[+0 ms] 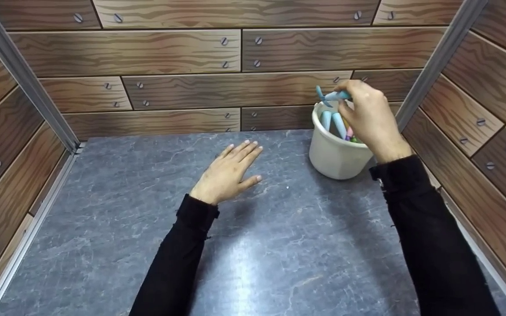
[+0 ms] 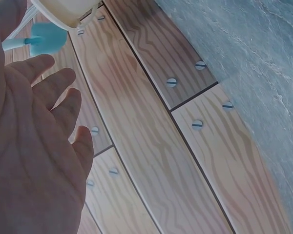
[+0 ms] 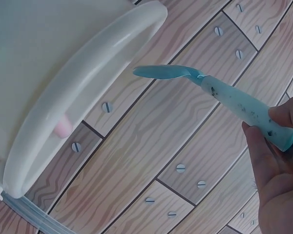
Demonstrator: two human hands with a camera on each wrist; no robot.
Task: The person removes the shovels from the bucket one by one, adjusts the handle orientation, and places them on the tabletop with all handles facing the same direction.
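My right hand (image 1: 370, 115) pinches the end of the light-blue handle of a small toy shovel (image 3: 239, 102), above a white bucket (image 1: 338, 158). The shovel's teal blade points left, and dark specks mark its handle in the right wrist view. Inside the bucket stand more light-blue handles (image 1: 338, 124), with pink, purple, green and orange pieces partly hidden by the rim and my hand. My left hand (image 1: 229, 171) is over the table's middle, palm down, fingers straight and thumb apart, holding nothing. In the left wrist view the shovel blade (image 2: 48, 39) shows beyond its fingertips.
The grey marbled table (image 1: 147, 228) is bounded by wood-patterned walls (image 1: 182, 52) at the back and both sides. Metal frame rails (image 1: 33, 83) run along the corners. The bucket stands at the back right, close to the back wall.
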